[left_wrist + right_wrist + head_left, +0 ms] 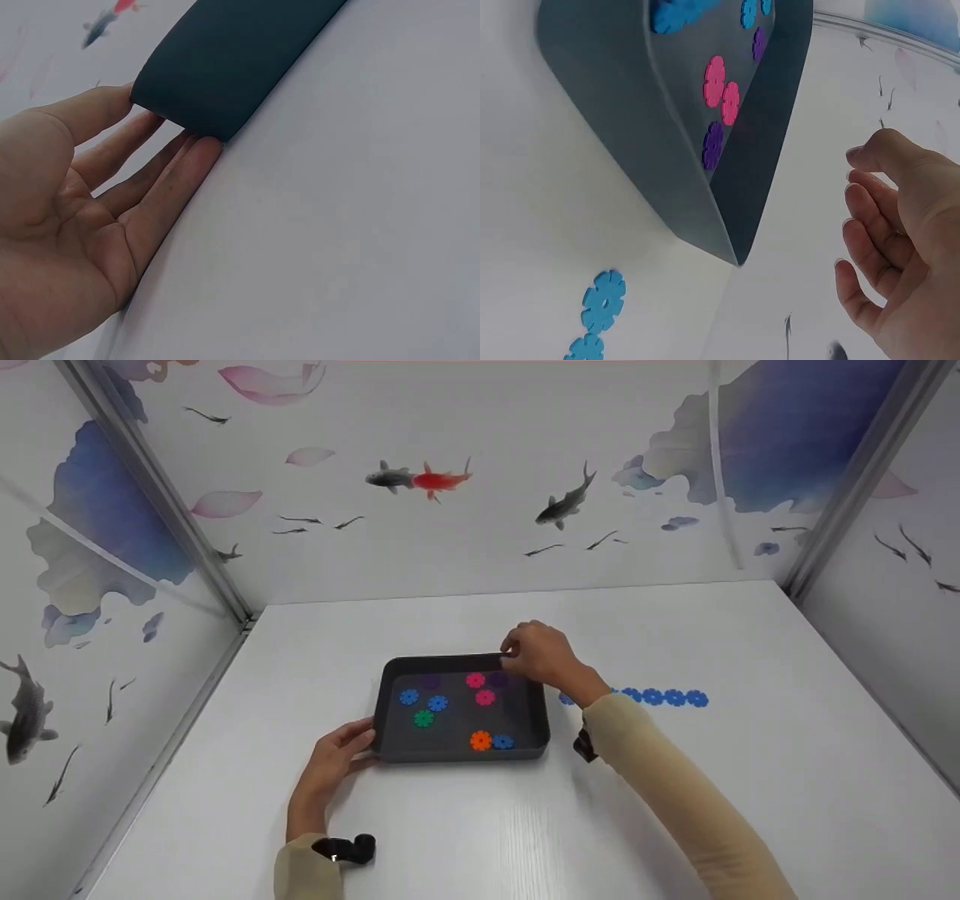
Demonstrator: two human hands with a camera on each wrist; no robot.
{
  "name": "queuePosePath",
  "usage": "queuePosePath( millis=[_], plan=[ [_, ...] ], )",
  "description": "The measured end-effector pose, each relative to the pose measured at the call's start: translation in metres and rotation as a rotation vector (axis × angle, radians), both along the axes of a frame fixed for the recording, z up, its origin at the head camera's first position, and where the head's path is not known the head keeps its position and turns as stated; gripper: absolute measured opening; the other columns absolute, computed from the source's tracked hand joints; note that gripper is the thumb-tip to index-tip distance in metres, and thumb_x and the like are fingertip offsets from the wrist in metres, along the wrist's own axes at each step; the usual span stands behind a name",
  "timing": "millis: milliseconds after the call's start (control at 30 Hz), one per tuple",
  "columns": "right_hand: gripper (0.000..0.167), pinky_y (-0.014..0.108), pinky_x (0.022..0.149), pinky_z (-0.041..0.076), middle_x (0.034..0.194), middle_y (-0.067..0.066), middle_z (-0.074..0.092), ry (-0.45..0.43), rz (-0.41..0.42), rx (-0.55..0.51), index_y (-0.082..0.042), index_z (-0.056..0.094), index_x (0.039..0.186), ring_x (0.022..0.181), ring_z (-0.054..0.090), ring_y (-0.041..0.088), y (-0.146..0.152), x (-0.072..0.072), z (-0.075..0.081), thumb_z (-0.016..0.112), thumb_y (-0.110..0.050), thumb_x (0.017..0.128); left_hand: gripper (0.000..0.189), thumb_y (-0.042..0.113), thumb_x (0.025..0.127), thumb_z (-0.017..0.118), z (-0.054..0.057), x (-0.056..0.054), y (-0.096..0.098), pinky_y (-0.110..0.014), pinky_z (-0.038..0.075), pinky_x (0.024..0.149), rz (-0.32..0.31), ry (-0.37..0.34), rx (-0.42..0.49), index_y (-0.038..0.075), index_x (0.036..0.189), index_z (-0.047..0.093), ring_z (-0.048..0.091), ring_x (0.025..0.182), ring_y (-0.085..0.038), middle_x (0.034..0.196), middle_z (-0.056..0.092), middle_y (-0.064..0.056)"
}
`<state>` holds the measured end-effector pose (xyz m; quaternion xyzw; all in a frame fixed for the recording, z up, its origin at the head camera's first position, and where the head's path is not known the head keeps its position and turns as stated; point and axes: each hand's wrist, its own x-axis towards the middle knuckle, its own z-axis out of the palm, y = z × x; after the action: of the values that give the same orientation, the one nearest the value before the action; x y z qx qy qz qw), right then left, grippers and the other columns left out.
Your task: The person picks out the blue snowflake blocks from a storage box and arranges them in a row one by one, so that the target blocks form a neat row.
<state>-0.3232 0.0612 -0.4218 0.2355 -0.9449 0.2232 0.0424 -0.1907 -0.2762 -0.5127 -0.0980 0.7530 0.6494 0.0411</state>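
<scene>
A dark grey rectangular tray [457, 757] lies on the white table, with flower-shaped plastic discs spread over its floor. My left hand [334, 757] is at the tray's left side. In the left wrist view its thumb and fairly straight fingers touch the end of the tray. Over the far right corner hovers my right hand [544, 652]. Its fingers [874, 225] are loosely bent and hold nothing in the right wrist view. Inside the tray are pink [485, 697], blue [409, 697], green [424, 718], orange [481, 740] and purple [713, 145] discs.
A row of blue discs [676, 697] runs to the right of the tray, partly hidden behind my right forearm. Walls [465, 547] printed with fish and petals enclose the table [450, 832] at the back and sides. Each wrist wears a black band [345, 849].
</scene>
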Motion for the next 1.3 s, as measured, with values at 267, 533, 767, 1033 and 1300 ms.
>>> queuePosePath(
  millis=[267,533,767,1033,1300],
  plan=[
    [0.028,0.038,0.084,0.059,0.099,0.007,0.07,-0.105,0.058,0.023,-0.008,0.076,0.109,0.091,0.06,0.022,0.009,0.004,-0.013,0.076,-0.026,0.088,0.047,0.023,0.1,0.062,-0.001,0.002,-0.001,-0.04,0.056,0.103,0.009,-0.01,0.005,0.004,0.143,0.053,0.058,0.128,-0.029,0.145,0.055,-0.019],
    [0.038,0.038,0.089,0.058,0.112,0.007,0.069,-0.185,0.234,0.074,-0.008,0.074,0.117,0.099,0.061,0.021,0.013,0.02,-0.019,0.08,-0.028,0.085,0.047,0.022,0.101,0.061,0.0,0.001,0.0,-0.041,0.055,0.105,0.009,-0.023,0.0,0.005,0.144,0.052,0.055,0.132,-0.032,0.146,0.053,-0.019],
    [0.043,0.034,0.082,0.057,0.107,0.004,0.067,-0.242,0.325,0.102,-0.009,0.073,0.117,0.094,0.058,0.019,0.013,0.032,-0.024,0.084,-0.032,0.082,0.047,0.023,0.101,0.06,0.0,-0.002,0.0,-0.042,0.054,0.106,0.007,-0.032,-0.001,0.006,0.144,0.052,0.055,0.132,-0.031,0.146,0.054,-0.018],
    [0.037,0.034,0.086,0.058,0.109,0.002,0.067,-0.274,0.345,0.139,-0.015,0.075,0.115,0.097,0.058,0.016,0.014,0.041,-0.033,0.084,-0.028,0.082,0.048,0.024,0.101,0.06,0.0,-0.002,-0.002,-0.042,0.054,0.106,0.0,-0.025,-0.017,0.006,0.145,0.051,0.055,0.133,-0.032,0.147,0.053,-0.019],
    [0.03,0.037,0.089,0.059,0.111,0.004,0.069,-0.269,0.396,0.172,-0.016,0.076,0.115,0.099,0.059,0.017,0.012,0.047,-0.041,0.081,-0.019,0.085,0.047,0.023,0.101,0.061,-0.001,-0.002,-0.002,-0.04,0.056,0.103,0.009,-0.021,-0.013,0.005,0.144,0.053,0.057,0.13,-0.03,0.145,0.055,-0.018]
  ],
)
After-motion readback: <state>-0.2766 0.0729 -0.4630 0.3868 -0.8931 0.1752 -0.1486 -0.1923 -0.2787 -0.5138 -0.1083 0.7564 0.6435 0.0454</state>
